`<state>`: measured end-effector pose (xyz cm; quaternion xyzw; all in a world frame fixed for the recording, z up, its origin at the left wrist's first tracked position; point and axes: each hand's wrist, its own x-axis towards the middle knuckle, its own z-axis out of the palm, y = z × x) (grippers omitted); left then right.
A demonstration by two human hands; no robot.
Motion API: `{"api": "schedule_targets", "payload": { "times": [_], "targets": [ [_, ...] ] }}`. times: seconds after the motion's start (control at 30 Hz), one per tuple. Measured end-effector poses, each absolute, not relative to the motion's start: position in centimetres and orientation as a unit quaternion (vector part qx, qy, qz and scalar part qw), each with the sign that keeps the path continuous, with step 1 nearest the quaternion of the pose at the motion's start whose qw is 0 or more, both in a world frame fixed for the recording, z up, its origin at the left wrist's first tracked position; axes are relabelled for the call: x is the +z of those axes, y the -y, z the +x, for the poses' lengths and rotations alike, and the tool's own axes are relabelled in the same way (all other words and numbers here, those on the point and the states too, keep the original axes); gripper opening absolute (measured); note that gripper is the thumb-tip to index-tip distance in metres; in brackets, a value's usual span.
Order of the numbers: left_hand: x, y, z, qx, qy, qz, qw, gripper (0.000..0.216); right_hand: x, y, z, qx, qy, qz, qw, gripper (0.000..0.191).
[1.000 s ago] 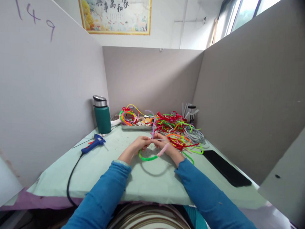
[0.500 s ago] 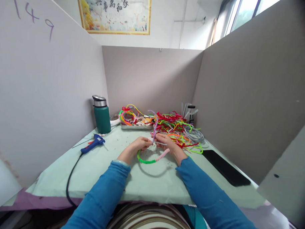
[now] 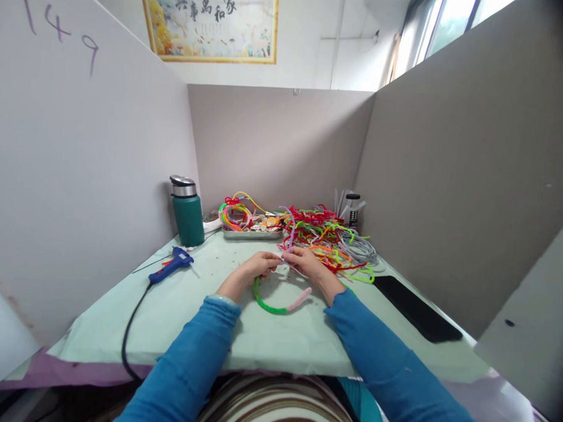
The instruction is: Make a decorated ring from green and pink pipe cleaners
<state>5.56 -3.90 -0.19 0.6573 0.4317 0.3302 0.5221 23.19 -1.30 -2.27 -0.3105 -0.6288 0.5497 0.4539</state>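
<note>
My left hand [image 3: 262,264] is closed on a curved ring [image 3: 271,309] wrapped in fuzzy pipe cleaner, green along most of its visible length and pink at the free end. The ring hangs below my hands, above the table. My right hand [image 3: 304,261] pinches a purple pipe cleaner [image 3: 292,227], whose loose end sticks up and curls toward the back. Both hands' fingertips nearly meet where the purple strand joins the ring. A thin pale core runs under my right palm. How the strand wraps there is hidden by my fingers.
A blue glue gun [image 3: 172,267] with a black cord and a green bottle [image 3: 188,215] are at left. A metal tray [image 3: 253,235] holding finished rings stands behind, beside heaped pipe cleaners [image 3: 315,221] and a grey wire coil [image 3: 361,247]. A black phone-like slab [image 3: 416,309] lies right.
The ring's green and pink part has swung lower. The purple strand's upright end has shifted a little to the right, and my right fingers have closed in on it near the left fingertips.
</note>
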Motion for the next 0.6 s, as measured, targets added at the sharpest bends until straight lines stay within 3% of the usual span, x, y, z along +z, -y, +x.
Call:
{"api": "schedule_targets", "payload": {
  "times": [0.6],
  "targets": [
    [-0.87,3.48,5.9,0.336,-0.476,0.731,0.355,0.026,-3.14,0.69,23.33,0.512,0.655,-0.317,0.456,0.031]
  ]
}}
